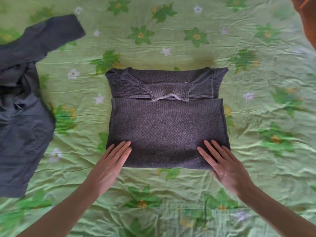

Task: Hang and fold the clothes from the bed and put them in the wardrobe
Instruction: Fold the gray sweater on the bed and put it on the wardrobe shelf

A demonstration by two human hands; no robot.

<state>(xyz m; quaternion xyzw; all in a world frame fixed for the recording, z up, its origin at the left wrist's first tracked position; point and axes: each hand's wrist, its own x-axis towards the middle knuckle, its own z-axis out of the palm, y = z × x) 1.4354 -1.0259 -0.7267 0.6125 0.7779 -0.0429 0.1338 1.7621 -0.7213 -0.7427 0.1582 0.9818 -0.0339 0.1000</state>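
Note:
A dark grey knitted sweater (pixel 166 124) lies folded into a rectangle in the middle of the bed, its collar showing at the far side. My left hand (pixel 109 165) rests flat on the near left corner of the sweater, fingers straight. On the near right corner, my right hand (pixel 222 165) lies flat as well, fingers straight and spread a little. Neither hand grips the cloth. A second garment, a dark blue-grey jacket (pixel 22 120), lies crumpled and unfolded at the left edge of the view, one sleeve stretched toward the far side.
The bed is covered by a wrinkled green sheet (pixel 256 100) printed with flowers and stars. At the top right corner a brown wooden object (pixel 307 19) reaches into view.

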